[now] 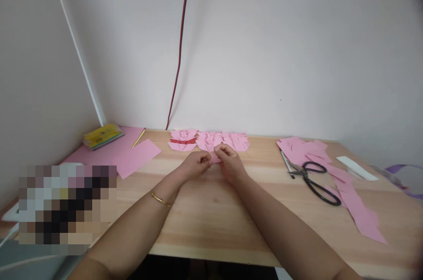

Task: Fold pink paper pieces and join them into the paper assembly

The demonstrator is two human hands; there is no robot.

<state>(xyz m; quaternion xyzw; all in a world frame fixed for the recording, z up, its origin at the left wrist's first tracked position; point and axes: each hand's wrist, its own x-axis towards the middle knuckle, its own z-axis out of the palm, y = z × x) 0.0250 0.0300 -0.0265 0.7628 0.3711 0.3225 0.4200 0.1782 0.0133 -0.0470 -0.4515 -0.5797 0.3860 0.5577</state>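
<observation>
Between my two hands is a small piece of pink paper (pixel 216 158), held over the middle of the wooden table. My left hand (pixel 197 164) pinches its left side, fingers closed. My right hand (pixel 229 161) grips the right side between thumb and fingers. Just beyond my hands, rows of folded pink paper pieces (pixel 235 140) lie near the wall, and a red folded piece (pixel 183 141) is among them at the left. How the held paper is folded is too small to make out.
Black-handled scissors (pixel 307 174), a pen (pixel 287 163) and pink paper scraps (pixel 358 209) lie right, beside a white strip (pixel 357 168). Left are pink sheets (pixel 137 158), a pencil (pixel 138 138) and a yellow pouch (pixel 104 135). A cable (pixel 180 42) hangs along the wall. The lower-left area is pixelated.
</observation>
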